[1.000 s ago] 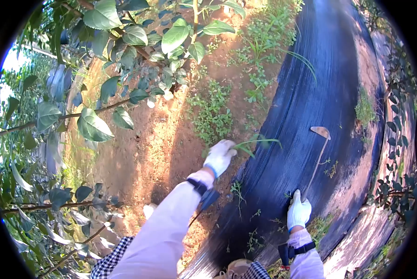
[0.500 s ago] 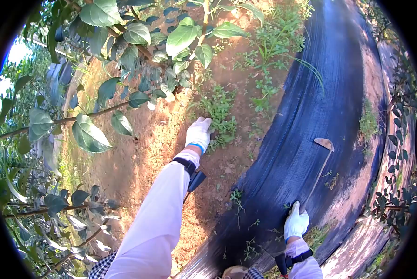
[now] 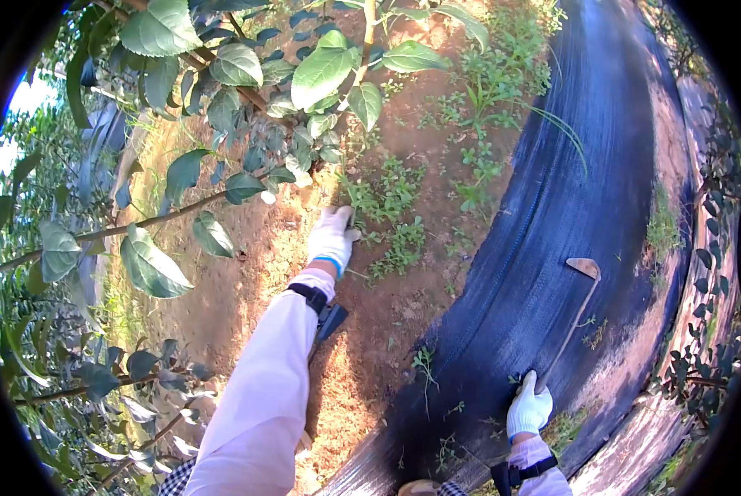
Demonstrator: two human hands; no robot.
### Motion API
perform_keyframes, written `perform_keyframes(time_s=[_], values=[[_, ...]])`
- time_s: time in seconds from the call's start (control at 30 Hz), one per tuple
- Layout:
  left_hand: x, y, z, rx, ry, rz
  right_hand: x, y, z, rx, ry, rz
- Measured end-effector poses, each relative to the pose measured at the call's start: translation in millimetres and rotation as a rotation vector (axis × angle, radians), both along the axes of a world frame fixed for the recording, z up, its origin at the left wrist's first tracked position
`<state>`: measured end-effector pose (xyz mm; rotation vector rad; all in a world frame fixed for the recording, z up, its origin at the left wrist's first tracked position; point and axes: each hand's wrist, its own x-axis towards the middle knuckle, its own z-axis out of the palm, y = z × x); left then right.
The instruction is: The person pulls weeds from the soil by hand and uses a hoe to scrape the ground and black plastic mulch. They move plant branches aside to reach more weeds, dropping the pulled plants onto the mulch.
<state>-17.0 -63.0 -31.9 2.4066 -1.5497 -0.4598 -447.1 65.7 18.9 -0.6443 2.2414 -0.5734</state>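
Note:
My left hand [image 3: 332,238], in a white knit glove with a blue cuff, is low over the bare soil at the left edge of a clump of leafy green weeds [image 3: 405,244]. Its fingers are curled in with the thumb towards them; whatever lies between them is hidden. My right hand [image 3: 529,409], gloved the same way, is wrapped round the handle of a small hand hoe [image 3: 569,335]. The hoe lies over black ground cover [image 3: 503,289], its flat blade [image 3: 584,266] pointing away from me.
Leafy tree branches [image 3: 151,219] reach in from the left and top, close to my left arm. More weeds [image 3: 482,169] grow along the ground cover's edge. Loose uprooted weeds [image 3: 425,368] lie on the black sheet. A shoe tip [image 3: 420,488] shows at the bottom.
My left hand has shifted left, away from the middle of the weed clump. My right hand and the hoe sit slightly lower in view, as the view itself has shifted a little.

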Motion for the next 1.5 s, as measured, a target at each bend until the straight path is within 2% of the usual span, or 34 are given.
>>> perform_keyframes(time_s=[0.07,0.17,0.2,0.27,0.33,0.37,0.4,0.47,0.57,0.67,0.7,0.8,0.83,0.93,0.97,1.0,1.07,1.17,1.2,1.23,1.3,1.4,1.43,1.47,1.5], values=[[10.2,0.3,-14.0,0.047,-0.037,-0.046,-2.1,4.7,-1.0,-0.007,-0.011,0.002],[26.8,-4.1,-31.0,-0.382,0.626,0.303,-2.6,-0.3,-3.2,-0.003,0.029,0.019],[31.1,-6.4,-32.3,-0.429,0.621,0.272,-1.7,1.5,-3.1,0.017,0.052,0.026],[29.9,-20.5,-8.0,-0.125,0.132,0.164,-0.2,5.5,-1.2,0.004,0.039,0.029],[16.8,-46.1,4.8,-0.144,0.082,0.305,-1.8,-0.6,-5.4,-0.012,0.067,0.042],[18.5,-50.1,17.5,-0.032,0.129,0.216,-4.3,1.1,-7.8,0.004,0.098,0.063],[31.5,-46.5,7.2,-0.055,0.054,-0.007,-5.0,4.4,-8.8,0.023,0.125,0.084],[44.2,-46.9,-4.5,-0.081,0.029,-0.198,0.2,3.0,-7.4,0.022,0.092,0.032],[45.6,-49.4,-0.7,0.061,-0.096,-0.377,-0.7,2.8,-6.6,0.028,0.113,0.054],[50.0,-46.2,-25.8,-0.084,0.009,-0.271,-3.7,4.3,-8.8,0.011,0.104,0.074],[47.3,-42.2,-28.5,-0.207,0.180,-0.158,-2.4,2.1,-6.7,0.011,0.112,0.084],[45.6,-34.7,-33.8,-0.329,0.608,0.106,-0.8,4.0,-3.9,0.023,0.126,0.083],[46.5,-44.9,-15.4,-0.066,0.279,-0.006,-3.6,5.9,-8.4,0.024,0.121,0.072],[14.7,-53.7,4.8,-0.050,0.033,-0.126,-1.1,3.7,-8.3,0.016,0.116,0.058],[6.0,-59.4,12.5,0.094,-0.006,-0.241,-0.2,3.5,-6.1,0.019,0.116,0.060],[-3.0,-63.0,19.9,0.121,-0.080,-0.255,-0.7,2.7,-4.9,0.028,0.136,0.073],[13.4,-60.2,-8.2,0.019,-0.021,-0.266,0.9,1.7,-2.5,0.044,0.166,0.097],[13.2,-62.9,-13.8,0.001,-0.131,-0.275,4.7,0.4,3.3,0.025,0.141,0.103],[32.0,-60.2,-45.6,-0.181,0.134,-0.246,1.1,0.7,1.0,0.028,0.148,0.101],[30.4,-56.2,-44.5,-0.370,0.542,-0.041,-2.1,2.2,-4.8,0.033,0.151,0.097],[26.5,-40.8,-40.8,-0.478,0.851,0.178,0.9,2.4,-2.6,0.044,0.130,0.062],[33.2,-32.2,-56.2,-0.333,0.500,0.063,-6.2,7.1,-13.5,0.031,0.155,0.084],[28.1,-37.6,-55.9,-0.488,1.022,0.112,-6.5,5.0,-15.0,0.026,0.165,0.098],[20.2,-40.2,-57.5,-0.575,1.042,0.133,-7.4,5.3,-14.2,0.029,0.179,0.114],[-0.6,-47.6,-20.9,-0.659,1.059,0.152,-7.6,6.6,-13.5,0.034,0.191,0.126]])
